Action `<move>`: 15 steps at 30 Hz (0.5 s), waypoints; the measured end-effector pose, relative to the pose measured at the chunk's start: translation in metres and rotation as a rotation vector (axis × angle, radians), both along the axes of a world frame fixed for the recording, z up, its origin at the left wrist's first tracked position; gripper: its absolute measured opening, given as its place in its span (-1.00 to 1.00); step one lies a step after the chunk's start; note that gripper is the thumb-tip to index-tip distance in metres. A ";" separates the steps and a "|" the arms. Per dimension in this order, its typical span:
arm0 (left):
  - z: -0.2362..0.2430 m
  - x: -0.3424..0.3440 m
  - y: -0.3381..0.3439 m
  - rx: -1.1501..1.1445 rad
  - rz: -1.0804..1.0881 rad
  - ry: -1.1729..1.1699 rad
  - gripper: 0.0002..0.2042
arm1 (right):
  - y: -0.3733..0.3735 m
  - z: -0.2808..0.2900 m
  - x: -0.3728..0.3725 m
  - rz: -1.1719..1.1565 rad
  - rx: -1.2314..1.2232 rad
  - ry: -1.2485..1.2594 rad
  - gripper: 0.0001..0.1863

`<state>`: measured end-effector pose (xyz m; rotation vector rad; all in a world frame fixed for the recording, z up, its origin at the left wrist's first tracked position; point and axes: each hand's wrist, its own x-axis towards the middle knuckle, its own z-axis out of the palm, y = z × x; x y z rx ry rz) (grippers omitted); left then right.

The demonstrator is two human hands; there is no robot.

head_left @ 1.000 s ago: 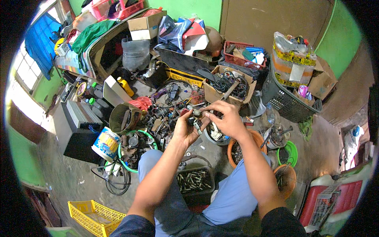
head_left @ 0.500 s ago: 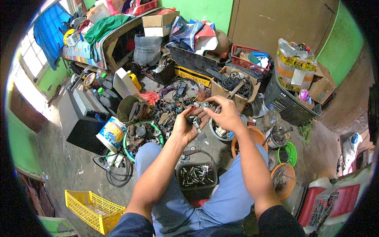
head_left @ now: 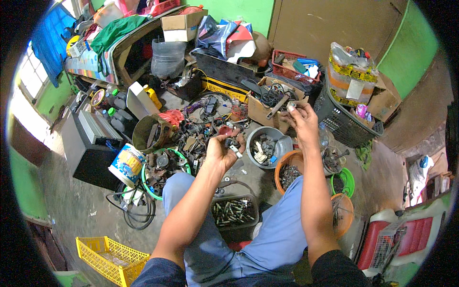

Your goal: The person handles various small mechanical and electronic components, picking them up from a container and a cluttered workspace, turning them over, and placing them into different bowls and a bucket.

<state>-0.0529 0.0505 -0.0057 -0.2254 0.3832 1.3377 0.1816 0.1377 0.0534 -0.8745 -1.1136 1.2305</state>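
My left hand [head_left: 217, 156] is raised palm up over the floor in front of my knees, fingers curled around a small dark part with a silvery metal piece [head_left: 235, 151]. What kind of part it is cannot be made out. To the right and farther off, my right hand [head_left: 304, 125] pinches a small shiny piece [head_left: 291, 108] between thumb and fingertips, near the cardboard box of cables [head_left: 260, 111]. Below and between the hands stands a grey basin [head_left: 289, 143] with small parts inside. A dark tub [head_left: 256, 213] of small metal cylinders sits between my legs.
An orange basin [head_left: 295, 155] of small pieces is beside my right knee, with a green bowl [head_left: 353, 184] past it. A green-rimmed basin [head_left: 186, 160] of used parts stands at left. A yellow crate [head_left: 100, 258] lies near left. Loose parts and cables cover the floor ahead.
My right hand has moved away from the left, to the right and forward, carrying a small shiny piece. The left hand stays nearly in place with its part. The view has shifted slightly.
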 end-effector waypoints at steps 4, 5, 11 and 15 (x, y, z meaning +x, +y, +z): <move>-0.018 0.002 0.015 -0.029 -0.074 -0.134 -0.76 | 0.001 -0.003 -0.002 0.062 -0.077 -0.132 -0.67; -0.026 0.001 0.019 -0.001 -0.098 -0.173 -0.77 | 0.004 -0.008 -0.001 0.090 -0.090 -0.145 -0.66; -0.025 0.020 0.028 -0.033 -0.140 0.020 -0.81 | 0.029 -0.038 0.012 0.156 -0.094 -0.766 -0.61; -0.026 0.021 0.028 -0.031 -0.182 0.074 -0.82 | 0.038 -0.051 0.009 0.161 -0.037 -1.005 -0.56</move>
